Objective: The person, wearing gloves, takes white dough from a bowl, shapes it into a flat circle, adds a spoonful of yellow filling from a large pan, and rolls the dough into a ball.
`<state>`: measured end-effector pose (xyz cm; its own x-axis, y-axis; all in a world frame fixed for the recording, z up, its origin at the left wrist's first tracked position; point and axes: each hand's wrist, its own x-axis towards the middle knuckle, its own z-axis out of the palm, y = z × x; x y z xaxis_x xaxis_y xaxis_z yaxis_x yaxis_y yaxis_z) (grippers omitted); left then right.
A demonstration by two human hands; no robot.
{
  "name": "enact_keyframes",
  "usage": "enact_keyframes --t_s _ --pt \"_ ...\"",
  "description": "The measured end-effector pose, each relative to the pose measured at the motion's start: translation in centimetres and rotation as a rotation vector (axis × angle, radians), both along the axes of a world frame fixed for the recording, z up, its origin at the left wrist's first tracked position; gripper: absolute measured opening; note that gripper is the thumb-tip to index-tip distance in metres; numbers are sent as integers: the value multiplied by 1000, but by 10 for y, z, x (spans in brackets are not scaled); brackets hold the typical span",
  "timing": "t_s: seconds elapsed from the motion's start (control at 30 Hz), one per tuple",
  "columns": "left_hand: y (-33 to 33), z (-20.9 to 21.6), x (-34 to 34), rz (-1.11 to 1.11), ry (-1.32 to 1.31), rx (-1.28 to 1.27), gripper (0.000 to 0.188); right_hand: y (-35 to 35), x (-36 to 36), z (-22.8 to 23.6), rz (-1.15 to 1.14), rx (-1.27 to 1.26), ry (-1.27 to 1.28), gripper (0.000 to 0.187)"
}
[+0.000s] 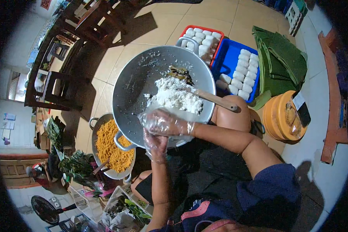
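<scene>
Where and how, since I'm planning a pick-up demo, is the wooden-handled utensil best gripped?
Probably by the outer end of its wooden handle, from the right: it juts past the metal pot, clear of the white rice.

Rice in the pan

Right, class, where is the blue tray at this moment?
In the head view, the blue tray is at the upper right, beside the pot, between the red tray and the green leaves.
</scene>
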<state>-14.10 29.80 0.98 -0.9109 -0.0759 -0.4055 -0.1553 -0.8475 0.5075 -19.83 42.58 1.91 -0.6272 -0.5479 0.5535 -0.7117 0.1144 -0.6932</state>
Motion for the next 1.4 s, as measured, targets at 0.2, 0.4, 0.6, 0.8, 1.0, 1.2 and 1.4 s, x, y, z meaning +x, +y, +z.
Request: enact_keyframes --t_s 0.2,0.4,0.6,0.8,1.0,1.2,1.4 --pt "-1 -8 1 -163 86 -177 48 7 11 15 -94 195 37 20" --pt "-3 8 9 -100 -59 13 48 26 -23 -8 6 -99 -466 35" --pt "0 45 15 -26 -18 -288 45 2 0 18 -146 -106 295 38" --pt "2 29 3 -498 181 48 40 -6 9 -23 -46 14 737 29" --pt "-8 -6 17 -305 243 -734 42 6 -2 7 -78 -89 576 25" --pt "-1 12 26 -168 221 -283 57 -11 4 33 -65 -16 167 39" --pt "23 17 6 -240 294 47 42 -11 -11 21 -110 -87 198 50"
